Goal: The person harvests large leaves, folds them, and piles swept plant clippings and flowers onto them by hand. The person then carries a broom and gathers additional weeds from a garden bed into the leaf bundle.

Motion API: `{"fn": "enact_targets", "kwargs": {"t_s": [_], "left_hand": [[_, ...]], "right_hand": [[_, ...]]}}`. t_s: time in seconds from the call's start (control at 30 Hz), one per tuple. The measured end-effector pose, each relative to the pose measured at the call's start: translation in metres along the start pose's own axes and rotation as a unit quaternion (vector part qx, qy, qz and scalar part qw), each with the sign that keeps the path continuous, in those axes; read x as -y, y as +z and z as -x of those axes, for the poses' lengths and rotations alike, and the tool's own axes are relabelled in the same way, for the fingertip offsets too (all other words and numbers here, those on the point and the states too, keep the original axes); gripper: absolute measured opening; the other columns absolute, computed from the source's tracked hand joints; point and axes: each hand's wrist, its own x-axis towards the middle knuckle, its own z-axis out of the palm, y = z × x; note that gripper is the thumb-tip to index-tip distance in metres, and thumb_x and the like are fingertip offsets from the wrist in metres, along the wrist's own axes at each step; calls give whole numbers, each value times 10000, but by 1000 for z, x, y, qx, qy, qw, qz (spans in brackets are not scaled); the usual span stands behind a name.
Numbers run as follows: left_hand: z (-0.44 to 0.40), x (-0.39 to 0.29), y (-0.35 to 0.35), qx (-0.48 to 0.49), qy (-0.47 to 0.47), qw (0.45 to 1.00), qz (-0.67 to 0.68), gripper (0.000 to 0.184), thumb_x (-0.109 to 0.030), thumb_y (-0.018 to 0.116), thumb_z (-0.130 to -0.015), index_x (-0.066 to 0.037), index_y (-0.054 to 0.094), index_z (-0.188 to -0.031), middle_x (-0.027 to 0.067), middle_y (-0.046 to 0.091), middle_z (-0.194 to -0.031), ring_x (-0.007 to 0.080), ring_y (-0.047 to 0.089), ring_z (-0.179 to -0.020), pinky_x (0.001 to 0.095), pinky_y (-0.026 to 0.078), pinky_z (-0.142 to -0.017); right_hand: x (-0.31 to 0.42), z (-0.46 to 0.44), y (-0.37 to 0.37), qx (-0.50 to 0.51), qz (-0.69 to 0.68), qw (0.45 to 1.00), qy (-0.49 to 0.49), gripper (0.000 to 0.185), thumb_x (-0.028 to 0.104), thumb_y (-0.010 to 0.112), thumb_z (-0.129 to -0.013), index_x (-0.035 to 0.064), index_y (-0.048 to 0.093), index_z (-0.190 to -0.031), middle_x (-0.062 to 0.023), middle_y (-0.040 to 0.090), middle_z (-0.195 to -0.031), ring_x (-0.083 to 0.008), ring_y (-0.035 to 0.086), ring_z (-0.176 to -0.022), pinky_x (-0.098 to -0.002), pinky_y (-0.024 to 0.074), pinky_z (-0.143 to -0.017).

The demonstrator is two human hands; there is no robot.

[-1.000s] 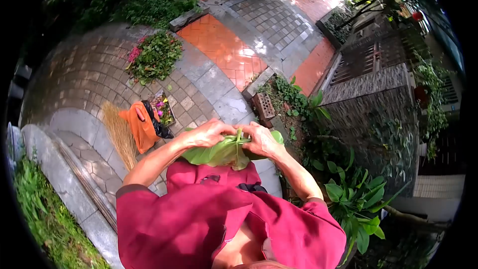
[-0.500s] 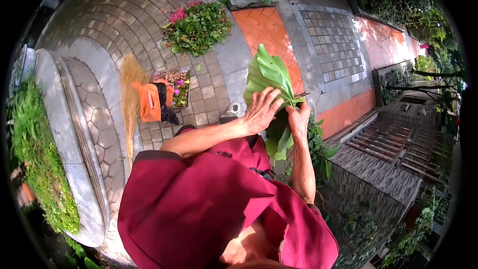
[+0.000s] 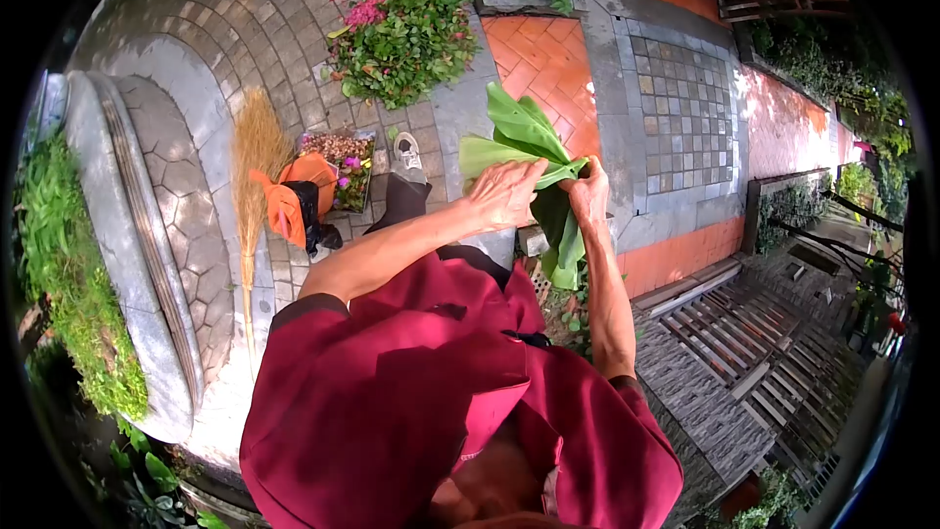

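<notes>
Large green leaves are bunched between my two hands, in front of my red shirt. My right hand is closed round the gathered stem end. My left hand is pressed on the leaf bundle just left of it, its fingers together and curled over the leaves. Some leaves fan out above the hands, and others hang below them beside my right wrist.
A straw broom lies on the paving at the left. Beside it are an orange bag with black plastic and a tray of petals. A leafy pile lies farther up. Slatted gate panels are at the right.
The view has turned, and a shoe now shows on the paving near the tray. The leaves, earlier low across my lap, are now raised and fanned out. Both hands stay on them.
</notes>
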Motion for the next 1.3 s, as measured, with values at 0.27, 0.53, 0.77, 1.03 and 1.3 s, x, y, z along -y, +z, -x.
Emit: {"fn": "enact_targets", "kwargs": {"t_s": [0.27,0.53,0.77,1.03,1.3], "left_hand": [[-113,113,-6,-29,-36,998,-35,229,-168,728,-700,-19,612,-830,146,625,-827,350,607,-749,438,469,-733],[-169,241,49,161,-285,921,212,187,-127,665,-759,-12,694,-904,153,674,-873,300,646,-802,402,491,-707],[-166,374,115,108,-411,840,337,343,-183,665,-797,37,648,-1061,129,684,-838,198,631,-724,320,500,-705],[-126,525,225,86,-567,602,556,308,-88,681,-827,0,614,-1115,95,677,-964,167,664,-823,299,542,-727],[-108,652,312,197,-478,816,259,371,-116,675,-842,7,599,-1184,75,635,-1013,169,590,-923,287,458,-847]], "right_hand": [[31,-128,15,197,-108,973,62,405,37,775,-652,10,601,-1017,-50,643,-903,-144,598,-836,-285,487,-780],[-51,-250,93,317,-319,881,151,260,235,735,-828,56,586,-944,1,582,-856,-107,528,-763,-252,444,-700],[-192,-390,183,147,-355,910,154,311,294,610,-941,65,613,-730,35,556,-663,-56,451,-580,-227,386,-556],[-359,-515,188,-83,-574,784,221,395,263,319,-1040,9,458,-1309,-139,497,-1332,-281,510,-1198,-451,435,-1044],[-473,-552,261,-31,-535,786,309,378,207,294,-1033,36,443,-1335,-151,528,-1301,-287,539,-1168,-435,465,-1016]]}}
